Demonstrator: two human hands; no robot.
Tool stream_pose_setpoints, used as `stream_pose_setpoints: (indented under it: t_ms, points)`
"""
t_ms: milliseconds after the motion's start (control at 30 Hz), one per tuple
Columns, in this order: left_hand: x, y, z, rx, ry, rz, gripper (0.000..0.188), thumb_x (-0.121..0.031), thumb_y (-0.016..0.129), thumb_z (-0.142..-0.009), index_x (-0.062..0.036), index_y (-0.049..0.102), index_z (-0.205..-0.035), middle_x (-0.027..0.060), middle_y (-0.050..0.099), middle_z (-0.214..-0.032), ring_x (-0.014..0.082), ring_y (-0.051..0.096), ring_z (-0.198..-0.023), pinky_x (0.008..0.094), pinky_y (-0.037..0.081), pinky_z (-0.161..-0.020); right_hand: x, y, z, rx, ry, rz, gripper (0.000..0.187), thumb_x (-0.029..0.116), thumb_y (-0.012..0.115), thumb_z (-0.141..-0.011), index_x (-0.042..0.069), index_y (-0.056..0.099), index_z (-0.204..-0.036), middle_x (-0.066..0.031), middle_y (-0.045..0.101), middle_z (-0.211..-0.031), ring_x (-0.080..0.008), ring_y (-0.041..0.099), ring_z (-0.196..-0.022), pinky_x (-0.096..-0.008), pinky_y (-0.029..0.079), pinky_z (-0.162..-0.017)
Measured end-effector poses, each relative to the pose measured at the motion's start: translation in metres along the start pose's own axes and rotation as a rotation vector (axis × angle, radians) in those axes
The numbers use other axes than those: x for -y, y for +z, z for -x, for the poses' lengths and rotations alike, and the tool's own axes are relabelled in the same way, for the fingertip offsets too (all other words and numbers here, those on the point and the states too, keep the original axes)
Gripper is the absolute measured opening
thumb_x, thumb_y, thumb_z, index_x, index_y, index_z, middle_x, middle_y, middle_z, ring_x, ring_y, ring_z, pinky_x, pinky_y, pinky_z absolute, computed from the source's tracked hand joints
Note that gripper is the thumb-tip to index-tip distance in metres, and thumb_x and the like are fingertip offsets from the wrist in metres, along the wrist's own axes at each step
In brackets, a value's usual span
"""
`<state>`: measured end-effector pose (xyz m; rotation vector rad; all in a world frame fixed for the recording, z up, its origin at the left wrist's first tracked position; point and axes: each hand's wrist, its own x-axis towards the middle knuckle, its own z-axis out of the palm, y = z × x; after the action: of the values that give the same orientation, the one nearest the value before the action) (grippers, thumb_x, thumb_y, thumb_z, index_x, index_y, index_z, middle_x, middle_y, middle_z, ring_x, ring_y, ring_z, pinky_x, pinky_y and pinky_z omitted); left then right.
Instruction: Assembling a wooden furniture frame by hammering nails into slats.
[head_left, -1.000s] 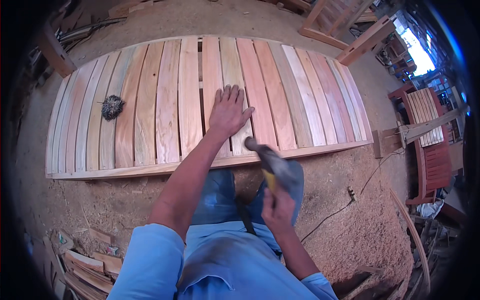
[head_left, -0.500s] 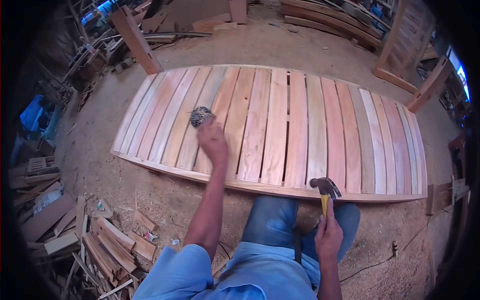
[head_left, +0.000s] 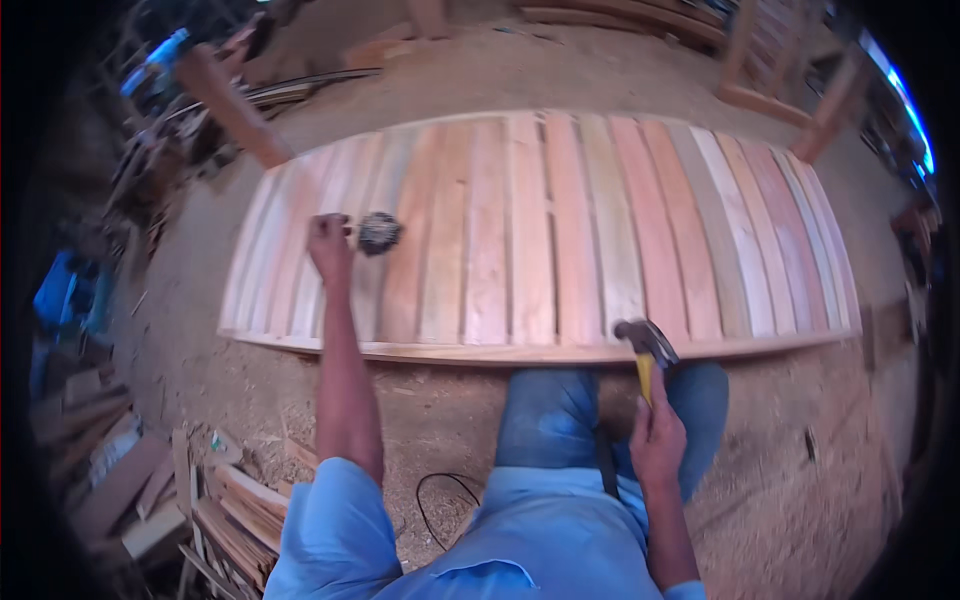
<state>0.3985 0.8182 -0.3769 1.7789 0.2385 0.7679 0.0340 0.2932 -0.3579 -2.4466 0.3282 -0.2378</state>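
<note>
A slatted wooden panel [head_left: 487, 270] lies in front of me, its pale and reddish slats set in a frame. On its left part rests a dark, round, speckled clump that looks like a heap of nails [head_left: 379, 234]. Just left of that heap is my left hand [head_left: 329, 243], above the slats with its fingers drawn together. Something small and dark shows at the fingertips, too blurred to name. My right hand [head_left: 657, 440] is wrapped round the yellow handle of a claw hammer [head_left: 645, 372]. The hammer's dark head is over the panel's near edge, close to my knee.
Wooden posts [head_left: 230, 105] rise at the panel's far corners. Scrap wood [head_left: 235, 520] is heaped at the lower left, and a black cord [head_left: 425, 505] lies on the sawdust floor. At the far right a slatted frame [head_left: 770, 65] stands upright.
My left hand has moved from the near right side of the heap to its left. The view has shifted a little. My right hand keeps its hold on the hammer.
</note>
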Motion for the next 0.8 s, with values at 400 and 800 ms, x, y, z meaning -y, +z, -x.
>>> stream_pose_setpoints:
  t_ms: [400,800]
  points:
    - [-0.005,-0.001,0.038,0.119,0.148,-0.364,0.03,-0.014,0.075,-0.105,-0.002,0.079,-0.132,0.0145,0.082,-0.117,0.024,0.078,-0.104,0.0397,0.062,-0.095,0.03,-0.04,-0.003,-0.071,-0.085,0.014,0.062,0.008,0.068,-0.11,0.017,0.055,-0.17,-0.0224,0.079,-0.107,-0.0426,0.078,-0.09,-0.0499,0.06,-0.08]
    - [-0.028,0.001,0.037,0.159,0.249,-0.548,0.024,-0.019,0.075,-0.104,-0.0069,0.086,-0.122,0.0169,0.075,-0.119,0.0352,0.075,-0.102,0.0477,0.058,-0.096,0.01,-0.008,-0.004,0.049,0.025,0.044,0.061,0.01,0.064,-0.112,0.016,0.052,-0.172,-0.0292,0.078,-0.109,-0.0494,0.076,-0.092,-0.055,0.058,-0.08]
